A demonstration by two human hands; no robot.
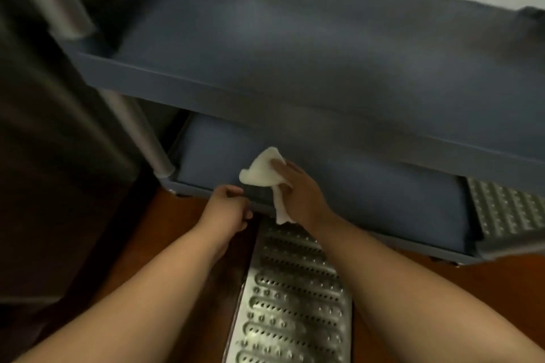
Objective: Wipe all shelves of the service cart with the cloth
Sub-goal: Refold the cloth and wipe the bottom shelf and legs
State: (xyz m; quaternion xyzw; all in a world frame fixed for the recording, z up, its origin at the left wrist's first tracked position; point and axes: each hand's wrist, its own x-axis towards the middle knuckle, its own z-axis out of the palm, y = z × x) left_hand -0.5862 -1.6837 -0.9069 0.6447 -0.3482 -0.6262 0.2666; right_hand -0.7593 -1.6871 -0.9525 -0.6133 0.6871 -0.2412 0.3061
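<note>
Over the lower shelf, your right hand gripped the white cloth; at nine o'clock of it, your left hand curled empty-fingered by the rim.

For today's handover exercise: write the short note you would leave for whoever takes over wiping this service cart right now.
Right hand grips the white cloth on the bottom shelf of the cart, near its front left.
Left hand is curled at that shelf's front edge; whether it grips the edge is unclear.
Done: cannot tell from this view which shelves are already wiped.
Left: finish the bottom shelf, then check the shelf above.
</note>
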